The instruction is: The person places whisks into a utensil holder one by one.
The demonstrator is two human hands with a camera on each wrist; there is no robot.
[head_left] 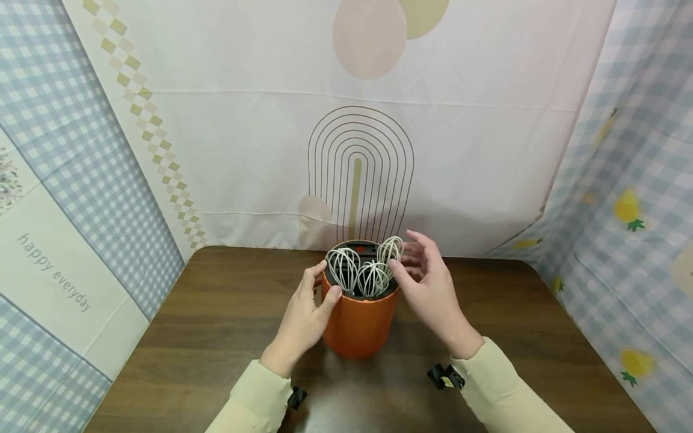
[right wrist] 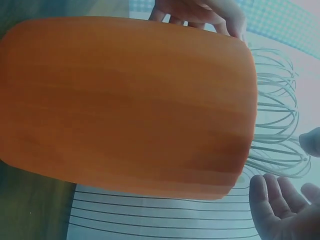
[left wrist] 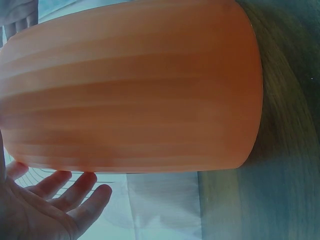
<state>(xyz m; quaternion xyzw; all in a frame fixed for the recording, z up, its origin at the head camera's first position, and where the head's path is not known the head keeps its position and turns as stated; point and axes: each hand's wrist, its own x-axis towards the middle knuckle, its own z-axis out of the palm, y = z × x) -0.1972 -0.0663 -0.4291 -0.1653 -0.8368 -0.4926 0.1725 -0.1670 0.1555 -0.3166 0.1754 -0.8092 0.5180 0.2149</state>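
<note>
An orange utensil holder (head_left: 360,328) with a black insert in its top stands upright on the table. Three pale wire whisks poke out head up: a left whisk (head_left: 343,267), a middle whisk (head_left: 373,279) and a right whisk (head_left: 390,249). My left hand (head_left: 305,313) holds the holder at its left upper side, thumb toward the front and fingers behind. Around the right whisk, my right hand (head_left: 430,288) has thumb and fingers spread; in the right wrist view its fingers (right wrist: 272,205) stand apart from the wires. The whisks' handles are hidden inside the holder.
The brown wooden table (head_left: 233,337) carries the holder near its back edge. Behind it hangs a white patterned cloth (head_left: 243,150). Checked blue cloths stand at the left (head_left: 70,108) and right. Small black devices (head_left: 446,377) sit at both wrists.
</note>
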